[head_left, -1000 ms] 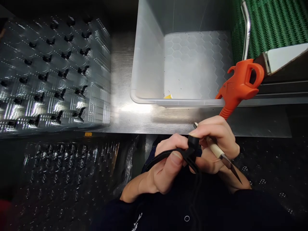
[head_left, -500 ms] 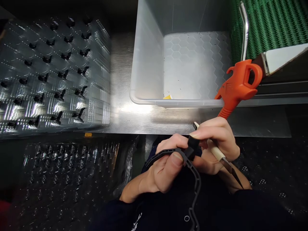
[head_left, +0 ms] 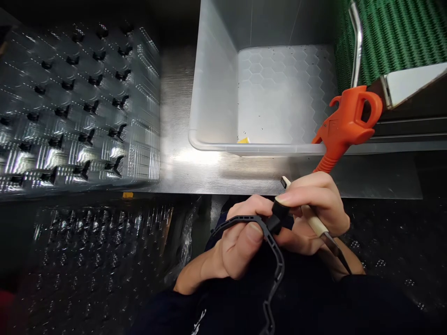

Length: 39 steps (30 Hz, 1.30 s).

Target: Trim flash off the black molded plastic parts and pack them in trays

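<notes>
Slack in the black strip (head_left: 280, 267) has swung a little leftward since the earlier frame, while both hands have barely shifted. The left hand (head_left: 240, 246) pinches the strip between thumb and curled fingers, right beside the black block (head_left: 279, 211) at its bend, probably so that the block cannot twist; the free length hangs over the dark clothing. The right hand (head_left: 319, 200) has its thumb pressed on the top of the block, fingers folded beneath. It also keeps a pale-handled knife (head_left: 317, 225) tucked across the palm, blade pointing down and away from the block, which seems a way to leave the thumb and fingertips usable without laying the tool aside

Around them, from the left: a clear moulded tray (head_left: 143, 139) with rows of black pieces sits on a brushed metal bench (head_left: 178, 116), an orange tab (head_left: 128, 195) at the front edge. Next comes a translucent bin (head_left: 258, 148), a yellow scrap (head_left: 243, 140) inside near its front wall. An orange air gun (head_left: 345, 123) leans over the rim, metal nozzle upward, beside green ribbed material (head_left: 394, 42)
</notes>
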Motion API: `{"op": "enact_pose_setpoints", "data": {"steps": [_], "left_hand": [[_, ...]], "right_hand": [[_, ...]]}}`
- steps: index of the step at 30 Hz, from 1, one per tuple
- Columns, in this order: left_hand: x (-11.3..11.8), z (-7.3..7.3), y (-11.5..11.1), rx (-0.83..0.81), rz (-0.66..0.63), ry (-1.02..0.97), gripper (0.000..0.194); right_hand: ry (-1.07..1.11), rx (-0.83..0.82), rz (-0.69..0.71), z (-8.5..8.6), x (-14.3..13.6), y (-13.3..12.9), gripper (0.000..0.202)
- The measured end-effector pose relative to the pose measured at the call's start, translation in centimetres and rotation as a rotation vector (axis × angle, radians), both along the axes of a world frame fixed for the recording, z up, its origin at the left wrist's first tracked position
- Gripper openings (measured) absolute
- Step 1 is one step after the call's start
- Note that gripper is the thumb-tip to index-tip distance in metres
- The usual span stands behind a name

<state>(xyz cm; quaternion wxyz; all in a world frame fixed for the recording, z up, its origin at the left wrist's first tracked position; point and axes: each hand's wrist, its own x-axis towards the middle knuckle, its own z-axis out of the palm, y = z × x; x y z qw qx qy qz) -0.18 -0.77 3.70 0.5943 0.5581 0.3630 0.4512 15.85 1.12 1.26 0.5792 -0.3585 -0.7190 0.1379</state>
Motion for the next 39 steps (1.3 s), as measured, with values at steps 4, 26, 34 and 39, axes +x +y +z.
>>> {"op": "enact_pose_setpoints", "data": {"steps": [4,26,34,39], "left_hand": [[0.0,-0.3,-0.2,-0.136,-0.038,-0.099,0.059],[-3.0,-3.8,1.1,-0.210,0.204,0.003,0.069],[-3.5,-6.2,0.2,-0.257,0.023,0.137,0.069],[-4.3,-6.2,0.4,-0.304,-0.021,0.155,0.063]], "right_hand": [[-0.016,0.003,-0.018,0.4,0.0,0.0,0.031],[0.364,-0.102,-0.164,7.4,-1.6,2.9,0.035],[-0.816,-0.780,-0.129,3.7,-2.9,14.6,0.073],[-1.025,-0.922,-0.025,3.2,-2.7,15.2,0.047]]}}
